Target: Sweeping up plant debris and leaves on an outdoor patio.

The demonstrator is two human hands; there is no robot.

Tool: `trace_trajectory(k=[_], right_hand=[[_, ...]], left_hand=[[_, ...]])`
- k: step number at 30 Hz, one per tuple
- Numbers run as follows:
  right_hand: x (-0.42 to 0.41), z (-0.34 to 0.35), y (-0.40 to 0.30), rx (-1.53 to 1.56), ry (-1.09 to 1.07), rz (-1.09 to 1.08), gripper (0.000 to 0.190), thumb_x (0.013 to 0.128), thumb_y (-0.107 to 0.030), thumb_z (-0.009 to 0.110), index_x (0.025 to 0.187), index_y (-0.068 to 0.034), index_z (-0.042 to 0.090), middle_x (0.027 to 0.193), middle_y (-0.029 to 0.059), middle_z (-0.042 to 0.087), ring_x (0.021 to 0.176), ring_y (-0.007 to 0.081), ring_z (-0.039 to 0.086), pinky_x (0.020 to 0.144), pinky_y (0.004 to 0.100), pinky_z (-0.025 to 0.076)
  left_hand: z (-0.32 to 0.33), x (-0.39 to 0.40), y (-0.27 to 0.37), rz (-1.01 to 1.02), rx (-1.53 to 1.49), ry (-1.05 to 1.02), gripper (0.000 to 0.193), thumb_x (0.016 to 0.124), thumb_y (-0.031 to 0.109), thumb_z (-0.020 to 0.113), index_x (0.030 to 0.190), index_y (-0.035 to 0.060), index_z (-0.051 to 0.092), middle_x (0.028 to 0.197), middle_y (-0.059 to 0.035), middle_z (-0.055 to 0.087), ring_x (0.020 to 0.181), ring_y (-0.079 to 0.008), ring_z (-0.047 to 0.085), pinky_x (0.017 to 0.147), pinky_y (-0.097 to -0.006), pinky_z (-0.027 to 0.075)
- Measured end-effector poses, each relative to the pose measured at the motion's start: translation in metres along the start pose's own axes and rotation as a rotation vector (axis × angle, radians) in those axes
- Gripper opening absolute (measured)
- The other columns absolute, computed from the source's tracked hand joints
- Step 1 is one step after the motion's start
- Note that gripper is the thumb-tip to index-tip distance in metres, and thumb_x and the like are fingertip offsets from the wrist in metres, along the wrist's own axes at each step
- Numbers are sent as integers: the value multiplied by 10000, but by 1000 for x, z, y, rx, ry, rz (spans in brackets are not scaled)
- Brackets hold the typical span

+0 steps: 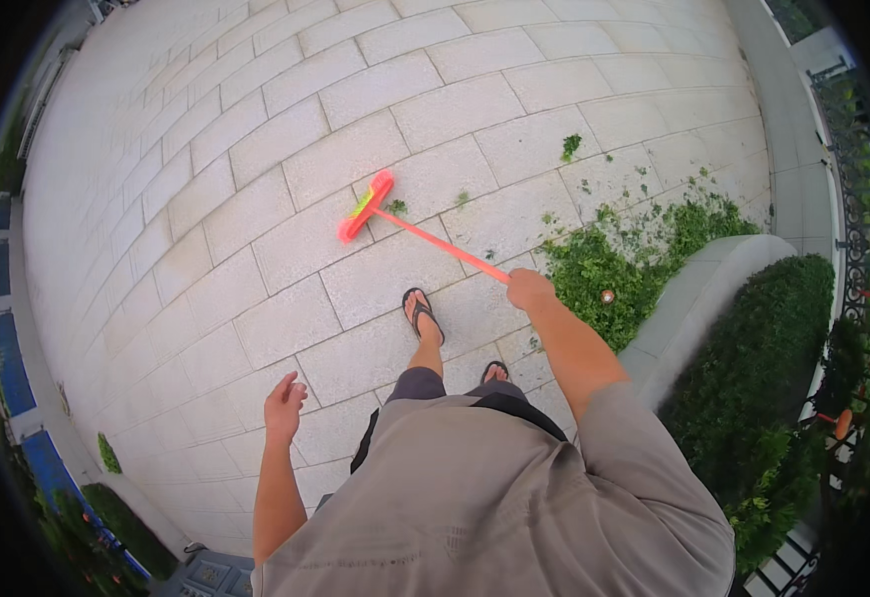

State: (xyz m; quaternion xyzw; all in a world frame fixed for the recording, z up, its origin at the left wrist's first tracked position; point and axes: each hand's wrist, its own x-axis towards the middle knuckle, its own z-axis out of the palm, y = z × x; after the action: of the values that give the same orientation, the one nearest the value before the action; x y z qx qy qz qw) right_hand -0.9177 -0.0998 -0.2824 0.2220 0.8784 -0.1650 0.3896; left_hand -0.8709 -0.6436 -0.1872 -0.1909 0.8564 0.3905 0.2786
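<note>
My right hand (530,289) grips the upper part of a red push broom's handle (442,244). The handle slopes away to the left, ending in a red broom head (366,207) with a yellow-green section. I cannot tell whether the bristles press on the paving. A small tuft of green clippings (396,207) lies right beside the head. To the right of my gripping hand spreads a heap of green leaf clippings (591,272), thinning into scattered bits at its far side. My left hand (285,403) hangs over the paving with fingers loosely apart, holding nothing.
Pale stone pavers (360,291) cover the ground. A curved stone planter edge (692,291) with a clipped hedge (748,358) borders the right side, near a dark metal fence (852,186). A loose clump (570,147) lies farther out. One small round object (607,297) rests on the heap.
</note>
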Motion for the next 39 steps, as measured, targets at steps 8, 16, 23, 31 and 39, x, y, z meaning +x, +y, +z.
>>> trace_trajectory(k=[8, 16, 23, 31, 39], right_hand=[[-154, -103, 209, -126, 137, 366, 285, 993, -331, 533, 1126, -174, 730, 1074, 127, 736, 1037, 357, 686, 885, 489, 551], [-291, -164, 290, -228, 385, 547, 265, 980, -348, 589, 1091, -153, 730, 862, 125, 739, 833, 354, 709, 751, 494, 557], [-104, -137, 278, 196, 409, 512, 328, 1017, -378, 544, 1165, -136, 709, 1009, 134, 745, 975, 354, 693, 849, 484, 542], [119, -230, 282, 427, 133, 467, 288, 1022, -259, 528, 1174, -79, 694, 998, 124, 744, 951, 307, 719, 802, 463, 567], [-22, -219, 469, 365, 115, 750, 314, 1018, -325, 523, 1188, -174, 739, 1142, 138, 729, 1089, 326, 684, 931, 467, 541]], left_hand=[[-4, 121, -7, -163, -4, -165, 500, 962, 270, 659, 1394, 28, 591, 1042, -89, 725, 876, -167, 698, 722, -308, 549], [39, 206, 59, -177, 135, -339, 507, 944, 294, 671, 1373, 31, 610, 1025, -89, 729, 848, -167, 701, 668, -317, 551], [62, 250, 186, -32, 225, -295, 516, 948, 287, 663, 1386, 23, 595, 1072, -106, 722, 882, -186, 704, 701, -328, 556], [139, 186, 411, 201, 512, -351, 450, 951, 207, 682, 1361, 32, 620, 1034, -79, 734, 901, -147, 695, 762, -283, 549], [81, 236, 351, 146, 509, -366, 462, 958, 207, 671, 1379, 31, 605, 952, -83, 731, 889, -162, 698, 743, -308, 554]])
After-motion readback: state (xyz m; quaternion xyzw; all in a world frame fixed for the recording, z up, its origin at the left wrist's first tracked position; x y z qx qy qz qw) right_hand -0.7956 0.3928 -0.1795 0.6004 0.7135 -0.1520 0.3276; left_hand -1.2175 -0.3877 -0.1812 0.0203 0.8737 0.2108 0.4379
